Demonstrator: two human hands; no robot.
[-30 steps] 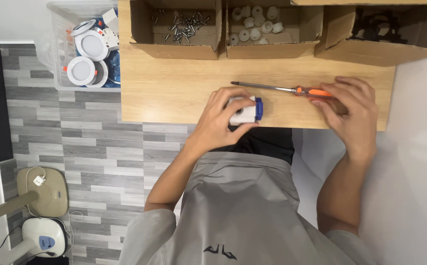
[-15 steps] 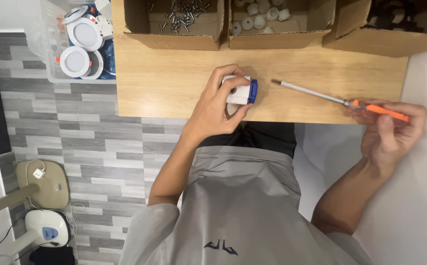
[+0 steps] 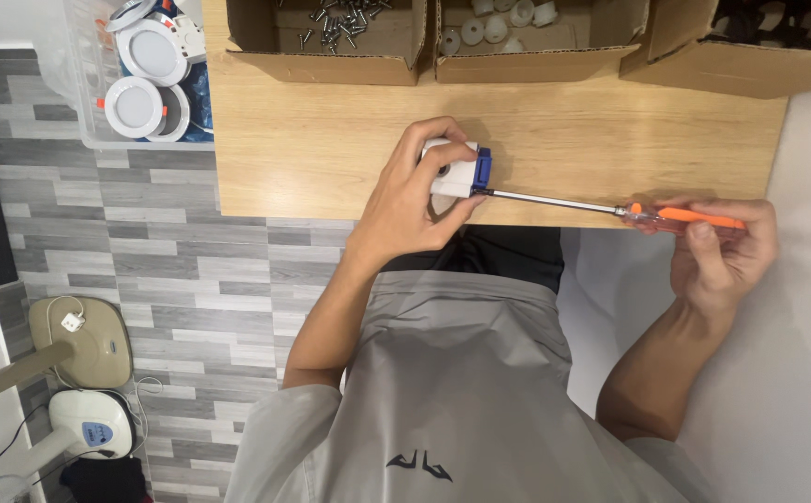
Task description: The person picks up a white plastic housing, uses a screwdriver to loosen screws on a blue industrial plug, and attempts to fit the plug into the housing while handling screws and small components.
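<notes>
Now my left hand [image 3: 405,200] clamps the white-and-blue part [image 3: 456,172] at the bench's [image 3: 331,140] six-o'clock edge — my right hand [image 3: 722,247] pinches the screwdriver [image 3: 610,210], tip at its three-o'clock side. Screw not visibly driven yet, I judge.

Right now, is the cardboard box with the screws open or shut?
Open. The screw box has its flaps folded out, and loose metal screws show inside, on the wooden table.

cardboard boxes [image 3: 331,56]: 3 | screwdriver [image 3: 601,210]: 1 | round lights [image 3: 135,107]: perhaps 3, partly hidden
</notes>
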